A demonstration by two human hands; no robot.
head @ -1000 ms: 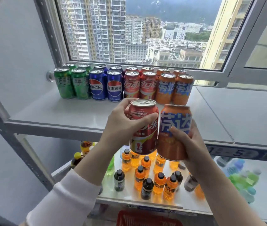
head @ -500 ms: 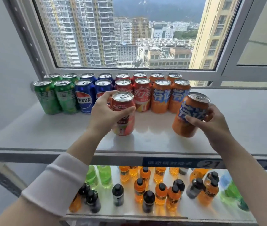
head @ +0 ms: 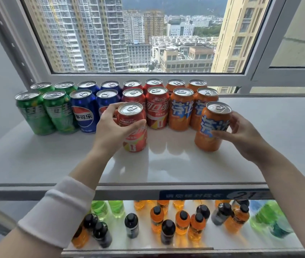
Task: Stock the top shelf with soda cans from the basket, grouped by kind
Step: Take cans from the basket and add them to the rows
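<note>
While the left hand (head: 110, 133) grips an upright red cola can (head: 132, 118) on the top shelf (head: 185, 164), the right hand (head: 241, 135) grips a tilted orange can (head: 209, 142), sorted can rows (head: 157, 110) just beyond both grips.

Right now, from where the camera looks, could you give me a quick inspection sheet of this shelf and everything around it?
Surface: pale, glossy top shelf, with cans along its back.
Job's things: green cans, blue cans, red cans and orange cans, four of each, two rows deep, grouped by kind. In front are the held red can and the held orange can. The basket is not in view.
Clutter: nothing seen.
Grippers: left hand grips the held red can; right hand grips the held orange can, which is slightly tilted.
Cables: nothing seen.
Surroundings: window behind, showing tower blocks; bottles on the lower shelf; white sleeve on the left arm.
</note>
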